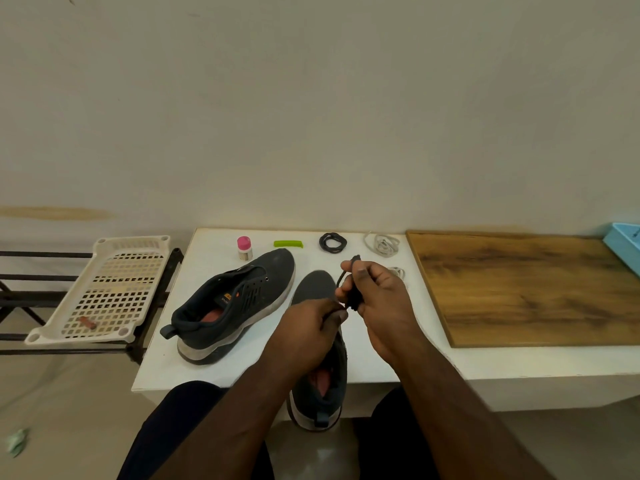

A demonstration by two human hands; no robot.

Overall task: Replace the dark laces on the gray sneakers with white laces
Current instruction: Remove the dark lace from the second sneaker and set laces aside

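Note:
Two gray sneakers stand on the white table. The left sneaker (239,299) lies tilted with no lace in its eyelets. The right sneaker (320,375) points away from me, partly hidden under my hands. My right hand (377,299) holds a bundle of dark lace (351,289) above the shoe's toe. My left hand (311,327) pinches the same lace's loose end near the right hand. A coiled dark lace (333,242) lies at the table's back. A white lace (382,244) lies beside it, and another white lace (398,271) peeks out behind my right hand.
A small pink-capped bottle (244,248) and a green strip (288,243) sit at the back of the table (207,258). A wooden board (526,289) covers the right side. A perforated white tray (114,289) rests on a black rack at left. A blue box (625,239) is far right.

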